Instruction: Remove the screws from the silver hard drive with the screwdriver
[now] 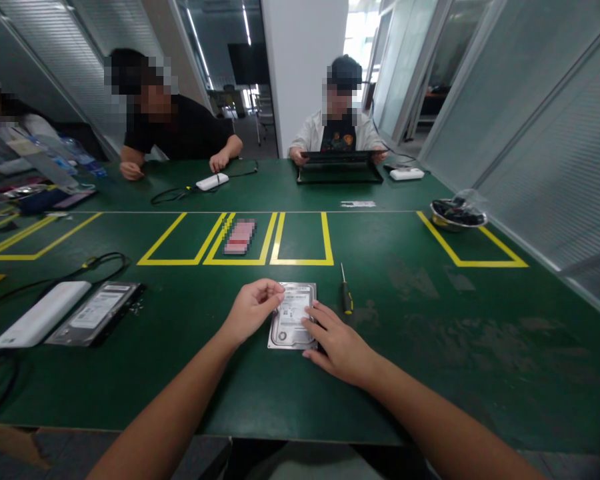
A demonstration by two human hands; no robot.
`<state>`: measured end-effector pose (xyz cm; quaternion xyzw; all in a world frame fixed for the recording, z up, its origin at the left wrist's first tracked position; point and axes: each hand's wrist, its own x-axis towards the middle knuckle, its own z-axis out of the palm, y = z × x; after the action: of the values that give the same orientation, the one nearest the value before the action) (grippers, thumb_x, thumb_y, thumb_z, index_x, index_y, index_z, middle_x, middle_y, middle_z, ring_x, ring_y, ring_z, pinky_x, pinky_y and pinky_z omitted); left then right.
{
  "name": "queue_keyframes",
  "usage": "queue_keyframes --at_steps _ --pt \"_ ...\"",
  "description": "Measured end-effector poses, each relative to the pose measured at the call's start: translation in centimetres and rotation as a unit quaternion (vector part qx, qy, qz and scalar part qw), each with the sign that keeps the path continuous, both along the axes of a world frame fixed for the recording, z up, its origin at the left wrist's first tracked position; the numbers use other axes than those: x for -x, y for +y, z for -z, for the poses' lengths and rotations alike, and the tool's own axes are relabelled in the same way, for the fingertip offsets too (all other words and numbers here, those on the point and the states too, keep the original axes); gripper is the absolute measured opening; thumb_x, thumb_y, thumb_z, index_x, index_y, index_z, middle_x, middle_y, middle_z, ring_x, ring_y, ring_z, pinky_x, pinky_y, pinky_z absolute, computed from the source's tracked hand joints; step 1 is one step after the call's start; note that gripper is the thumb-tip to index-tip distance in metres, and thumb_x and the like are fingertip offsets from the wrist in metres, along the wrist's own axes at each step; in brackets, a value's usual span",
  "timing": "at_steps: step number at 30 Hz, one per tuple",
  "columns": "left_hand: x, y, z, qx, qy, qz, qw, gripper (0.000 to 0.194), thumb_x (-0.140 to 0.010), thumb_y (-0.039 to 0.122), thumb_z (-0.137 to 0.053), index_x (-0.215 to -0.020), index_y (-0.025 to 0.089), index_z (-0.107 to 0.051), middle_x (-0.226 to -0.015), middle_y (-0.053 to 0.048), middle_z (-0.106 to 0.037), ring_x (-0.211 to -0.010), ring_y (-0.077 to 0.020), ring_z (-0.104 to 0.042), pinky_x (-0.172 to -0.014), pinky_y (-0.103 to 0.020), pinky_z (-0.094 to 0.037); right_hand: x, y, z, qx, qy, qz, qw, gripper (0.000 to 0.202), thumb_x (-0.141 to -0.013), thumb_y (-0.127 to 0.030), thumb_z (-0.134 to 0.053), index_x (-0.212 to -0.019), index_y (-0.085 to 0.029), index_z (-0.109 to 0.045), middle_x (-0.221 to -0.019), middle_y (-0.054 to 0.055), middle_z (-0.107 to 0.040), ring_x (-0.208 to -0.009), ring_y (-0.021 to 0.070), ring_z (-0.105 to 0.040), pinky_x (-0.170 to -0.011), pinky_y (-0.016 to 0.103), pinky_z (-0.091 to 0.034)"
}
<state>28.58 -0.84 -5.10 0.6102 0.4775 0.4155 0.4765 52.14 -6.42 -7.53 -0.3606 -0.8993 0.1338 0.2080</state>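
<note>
The hard drive [293,315] lies flat on the green table [170,380], long axis near to far, between both hands. The left hand [254,305] curls at its far-left edge, any pinch impossible to tell; the right hand [339,341] spreads fingers over its right edge, the screwdriver [347,300] farther right.

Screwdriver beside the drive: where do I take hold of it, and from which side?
Probably best by the thick dark-and-yellow handle of the screwdriver, with the right hand coming from the near side and above. It lies flat, handle end toward the person and thin shaft pointing away; the drive is to its left.
</note>
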Motion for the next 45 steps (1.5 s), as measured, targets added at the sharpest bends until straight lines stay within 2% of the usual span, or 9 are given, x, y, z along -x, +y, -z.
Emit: queue_keyframes --at_steps 7,13,16,22,27,33,37,45 --pt "-0.9 0.7 0.0 -0.036 0.018 0.037 0.999 0.016 -0.086 0.031 -0.063 -0.091 0.015 -0.063 -0.076 -0.002 -0.061 -0.067 -0.0122 -0.056 -0.061 -0.023 -0.045 -0.1 0.0 0.0 -0.001 0.006 -0.004 1.0 0.055 -0.085 -0.03 -0.068 -0.134 -0.01 -0.055 -0.143 0.021 -0.049 -0.142 0.0344 -0.034 -0.114 0.052 -0.037" --pt "-2.4 1.5 -1.5 -0.154 0.15 0.051 0.975 0.013 -0.089 0.025 -0.056 -0.087 0.016 -0.066 -0.081 -0.004 -0.063 -0.074 -0.015 -0.058 -0.066 -0.026 -0.045 -0.2 -0.1 0.0 0.0 0.018 -0.006 1.0 0.054 -0.085 -0.031 -0.067 -0.134 -0.011 -0.054 -0.143 0.021 -0.049 -0.142 0.0336 -0.033 -0.115 0.052 -0.037" --pt "-3.2 1.9 -2.0 -0.183 0.19 0.062 0.963 0.011 -0.088 0.02 -0.055 -0.086 0.017 -0.065 -0.08 -0.003 -0.064 -0.071 -0.0142 -0.058 -0.064 -0.026 -0.044 -0.2 0.0 0.1 0.002 0.013 -0.004 1.0 0.055 -0.086 -0.031 -0.067 -0.135 -0.011 -0.053 -0.144 0.02 -0.048 -0.143 0.0334 -0.033 -0.116 0.051 -0.036" --pt "-3.9 2.4 -2.0 -0.227 0.202 0.071 0.95 0.013 -0.088 0.018 -0.054 -0.098 0.017 -0.061 -0.084 -0.002 -0.065 -0.073 -0.0138 -0.06 -0.068 -0.026 -0.047 -0.2 0.0 0.0 0.002 0.009 -0.006 1.0 0.054 -0.086 -0.031 -0.067 -0.134 -0.01 -0.054 -0.143 0.02 -0.049 -0.142 0.0339 -0.033 -0.116 0.051 -0.036" --pt "-3.9 2.5 -2.0 -0.261 0.224 0.069 0.937 0.009 -0.089 0.018 -0.054 -0.095 0.018 -0.06 -0.086 -0.003 -0.065 -0.076 -0.0144 -0.06 -0.071 -0.027 -0.046 -0.2 0.0 -0.1 0.005 0.007 -0.006 1.0 0.054 -0.086 -0.031 -0.066 -0.134 -0.011 -0.053 -0.144 0.019 -0.048 -0.142 0.0339 -0.032 -0.116 0.05 -0.036" --pt "-4.1 3.3 -1.7 -0.276 0.266 0.082 0.92 0.008 -0.09 0.018 -0.054 -0.091 0.017 -0.062 -0.084 -0.003 -0.064 -0.074 -0.0144 -0.058 -0.069 -0.027 -0.044 -0.3 0.0 0.0 0.006 0.003 -0.009 1.0 0.055 -0.086 -0.031 -0.066 -0.135 -0.01 -0.052 -0.144 0.019 -0.047 -0.143 0.0333 -0.031 -0.117 0.049 -0.034" --pt "-4.3 4.4 -1.3 -0.262 0.278 0.098 0.919 0.012 -0.092 0.018 -0.051 -0.092 0.016 -0.062 -0.088 -0.004 -0.066 -0.077 -0.0154 -0.059 -0.074 -0.029 -0.046 -0.3 0.1 0.1 0.005 -0.001 -0.007 1.0 0.056 -0.086 -0.032 -0.066 -0.135 -0.01 -0.052 -0.144 0.019 -0.047 -0.142 0.034 -0.031 -0.116 0.049 -0.035" --pt "-5.5 7.3 -1.1 -0.214 0.327 0.171 0.904 0.012 -0.087 0.013 -0.052 -0.088 0.016 -0.063 -0.086 -0.004 -0.067 -0.081 -0.0165 -0.06 -0.076 -0.028 -0.045 -0.3 0.1 0.0 0.005 -0.006 -0.01 1.0 0.057 -0.086 -0.032 -0.066 -0.136 -0.01 -0.052 -0.145 0.019 -0.046 -0.143 0.0337 -0.03 -0.117 0.048 -0.034"
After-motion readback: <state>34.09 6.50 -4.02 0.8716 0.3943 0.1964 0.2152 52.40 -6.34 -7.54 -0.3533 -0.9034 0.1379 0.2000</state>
